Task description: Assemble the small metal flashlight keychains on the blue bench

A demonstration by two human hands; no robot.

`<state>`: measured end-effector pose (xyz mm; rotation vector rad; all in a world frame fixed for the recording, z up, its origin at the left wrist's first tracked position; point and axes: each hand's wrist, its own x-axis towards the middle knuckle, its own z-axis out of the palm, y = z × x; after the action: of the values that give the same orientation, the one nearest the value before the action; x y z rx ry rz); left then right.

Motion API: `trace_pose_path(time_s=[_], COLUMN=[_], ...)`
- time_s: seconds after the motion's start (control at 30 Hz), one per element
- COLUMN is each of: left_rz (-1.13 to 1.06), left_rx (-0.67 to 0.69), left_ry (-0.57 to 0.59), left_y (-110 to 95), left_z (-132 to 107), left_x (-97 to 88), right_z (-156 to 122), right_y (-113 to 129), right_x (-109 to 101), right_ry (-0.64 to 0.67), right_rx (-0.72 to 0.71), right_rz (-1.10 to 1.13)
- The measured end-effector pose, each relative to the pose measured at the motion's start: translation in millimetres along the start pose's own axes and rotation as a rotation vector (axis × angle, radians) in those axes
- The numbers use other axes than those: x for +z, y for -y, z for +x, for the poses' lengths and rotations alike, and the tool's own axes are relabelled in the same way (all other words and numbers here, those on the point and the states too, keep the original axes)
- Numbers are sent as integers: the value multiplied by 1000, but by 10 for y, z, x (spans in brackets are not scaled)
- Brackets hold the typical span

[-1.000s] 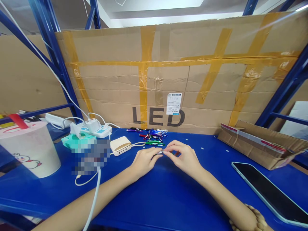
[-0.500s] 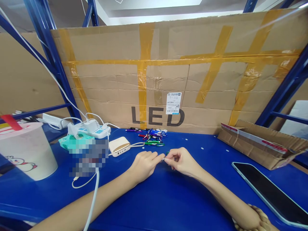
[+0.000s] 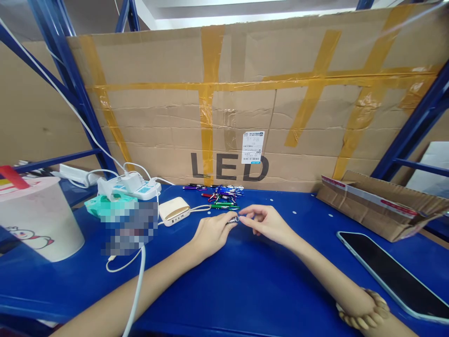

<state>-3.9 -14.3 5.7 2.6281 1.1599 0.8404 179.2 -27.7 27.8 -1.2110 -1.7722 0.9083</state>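
Both my hands rest on the blue shelf top (image 3: 245,281) and meet over a small silver keychain piece (image 3: 233,219). My left hand (image 3: 210,234) holds it between curled fingers. My right hand (image 3: 264,223) pinches its other end with thumb and forefinger. Just behind them lies a pile of small coloured keychain flashlights (image 3: 222,194), blue, green, red and purple, against the cardboard wall.
A cream power bank (image 3: 174,211) with cable, a white power strip (image 3: 135,187), a teal packet (image 3: 108,203) and a white drink cup (image 3: 38,220) sit at left. A phone (image 3: 393,276) lies at right, beside an open flat carton (image 3: 379,206). A taped cardboard sheet marked LED (image 3: 245,107) closes the back.
My hands dipped toward me half a second ago and have shifted back toward the pile. My right-hand fingers are looser around the small piece.
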Motion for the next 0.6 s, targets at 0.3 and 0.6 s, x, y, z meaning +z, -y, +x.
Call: trace_pose_path(time_s=[0.3, 0.6], left_rz=[-271, -470], left_rx=[-212, -334], left_ry=[-42, 0], left_y=[25, -20], left_z=[45, 53], left_x=[22, 29], right_z=[27, 15], right_y=[-137, -202], right_x=[-226, -171], right_ry=[-139, -29], right_rx=[-186, -132], right_rz=[-659, -848])
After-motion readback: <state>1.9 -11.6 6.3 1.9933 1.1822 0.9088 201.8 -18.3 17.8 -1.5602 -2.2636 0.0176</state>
